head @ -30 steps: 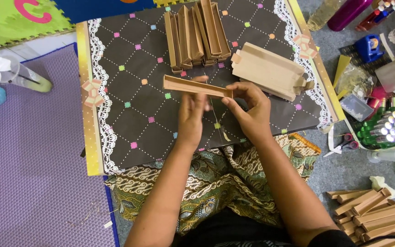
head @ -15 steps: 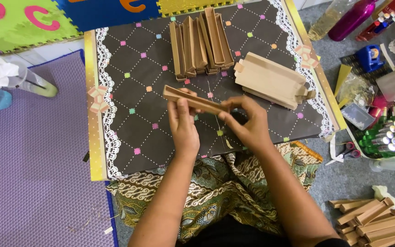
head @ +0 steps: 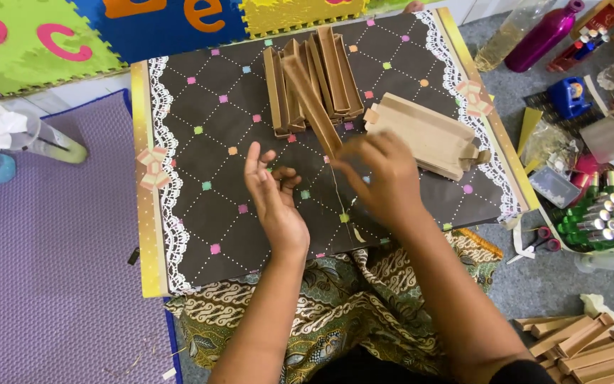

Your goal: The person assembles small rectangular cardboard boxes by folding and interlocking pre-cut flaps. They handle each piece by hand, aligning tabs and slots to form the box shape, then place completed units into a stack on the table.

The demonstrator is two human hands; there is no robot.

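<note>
Two hands hovered over the dark patterned worktop (head: 200, 206). Right hand (head: 381, 178) was clamped on the near end of a long brown cardboard box (head: 312, 107), which slanted up and away, its far end lying over the row of folded boxes (head: 321, 75) standing on edge at the back. Left hand (head: 273, 195) was open, fingers spread, holding nothing, just left of the box. A paler stack of flat cardboard (head: 424, 135) lay just right of the right hand.
</note>
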